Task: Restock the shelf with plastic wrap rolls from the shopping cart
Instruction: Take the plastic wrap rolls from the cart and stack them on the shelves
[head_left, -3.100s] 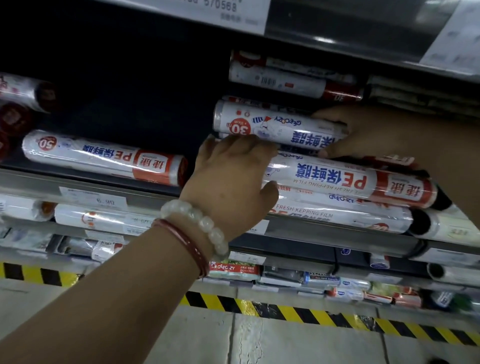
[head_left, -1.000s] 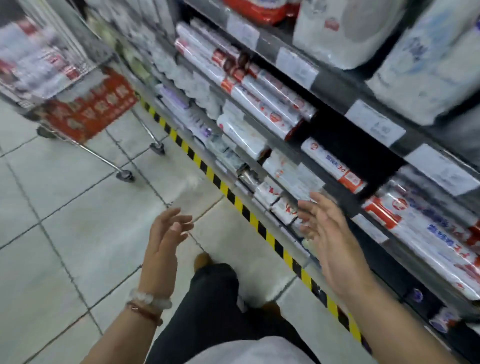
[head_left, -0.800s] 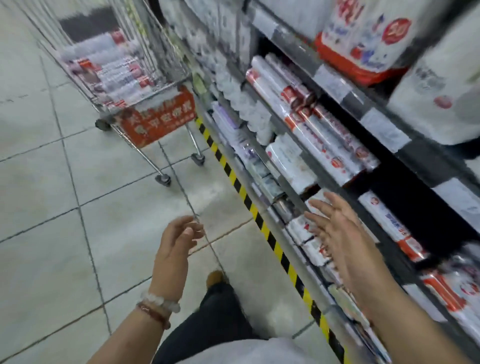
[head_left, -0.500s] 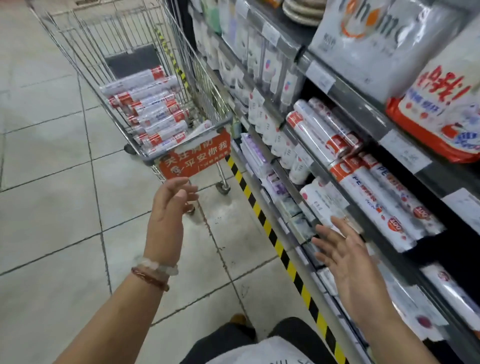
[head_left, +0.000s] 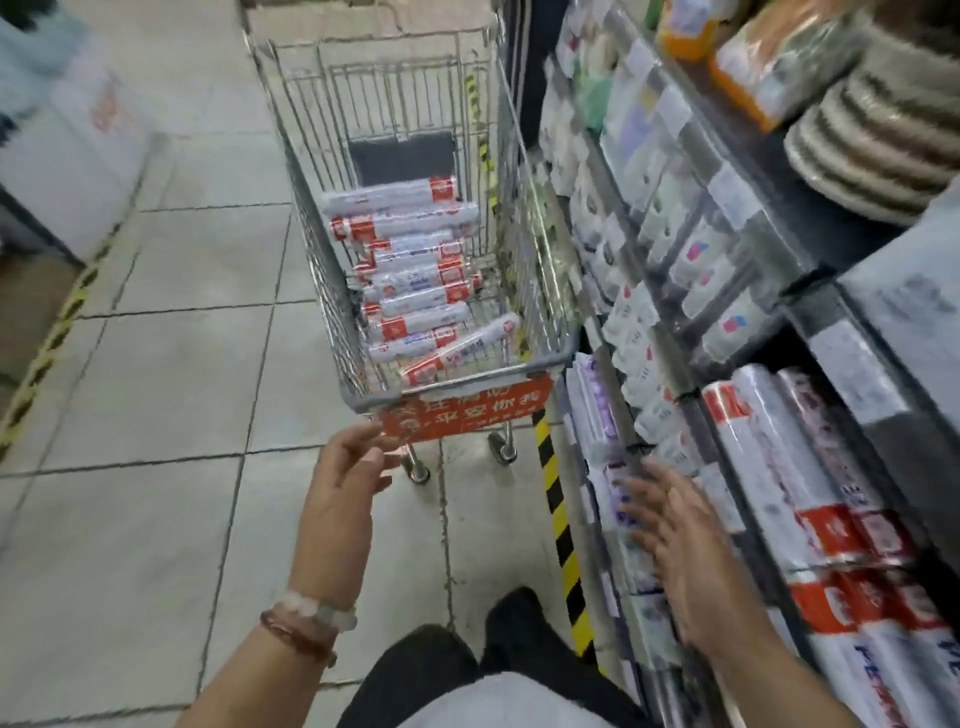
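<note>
Closer now stood the silver wire shopping cart (head_left: 535, 291) of white-and-red plastic wrap rolls (head_left: 415, 306); left hand (head_left: 345, 488) and right hand (head_left: 675, 540) reached out, each grip released.

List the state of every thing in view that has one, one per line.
Shopping cart: standing on the floor tiles, part-loaded.
Plastic wrap rolls in the cart: lying stacked, untouched.
Loose roll: lying aslant at the cart's near end.
Shelf rolls: lying side by side on the shelf.
Left hand: empty, fingers relaxed, near the cart's red sign.
Right hand: empty, fingers spread.
</note>
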